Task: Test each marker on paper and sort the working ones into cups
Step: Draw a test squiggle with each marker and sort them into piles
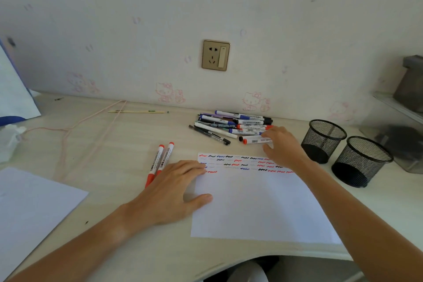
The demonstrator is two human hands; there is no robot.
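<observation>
A white sheet of paper (258, 206), marked along its far edge with red, black and blue squiggles, is pressed flat at its left edge by the left hand (174, 190), whose fingers are straight and spread. A red-capped white marker (255, 141), lying at the near edge of a heap of mixed markers and pens (231, 125) by the wall, is touched by the right hand (282, 147), though a closed grip cannot be told. Two red-capped markers (160, 162) are seen lying left of the sheet, and two black wire-mesh cups (345, 151) standing to its right.
</observation>
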